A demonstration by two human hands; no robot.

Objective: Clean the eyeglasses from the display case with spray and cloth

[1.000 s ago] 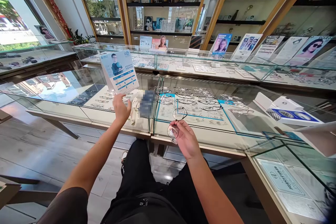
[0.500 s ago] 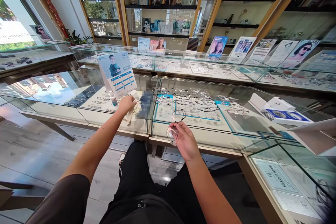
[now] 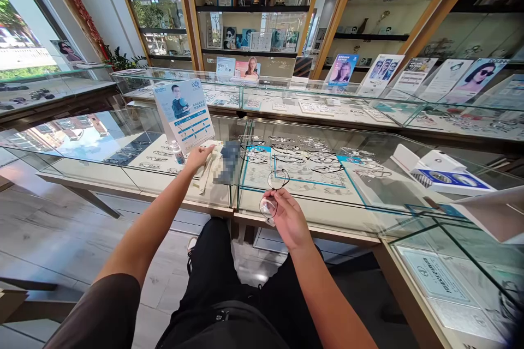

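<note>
Right hand [image 3: 290, 217]: pinching thin-rimmed glasses [image 3: 277, 179], lenses round!
Left hand [image 3: 197, 158]: there, at the pale cloth [image 3: 206, 173], bottle [image 3: 177, 153] just beside!

Round, thin black-rimmed eyeglasses [image 3: 268, 208]: clear lenses, pale glare. Soft plain cloth [image 3: 206, 174]: cream. Flat rectangular item [image 3: 230, 161]: dark blue, pixelated, true pattern unreadable. Small white plastic bottle [image 3: 178, 152]: bluish label, blurred. Upright printed card sign [image 3: 190, 120]: pale blue above, white below, crossed by stronger blue bands. Long glass display counter [image 3: 311, 210]: cream base, greenish glass edges, bright blue lines inside. Open white card box [image 3: 434, 163]: vivid blue panel, black-and-white checked patch. Short fabric sleeve [image 3: 98, 311]: very dark brown. Fabric trousers [image 3: 215, 262]: solid black. Plank floor [image 3: 155, 278]: pale grey, wood-grained.
</note>
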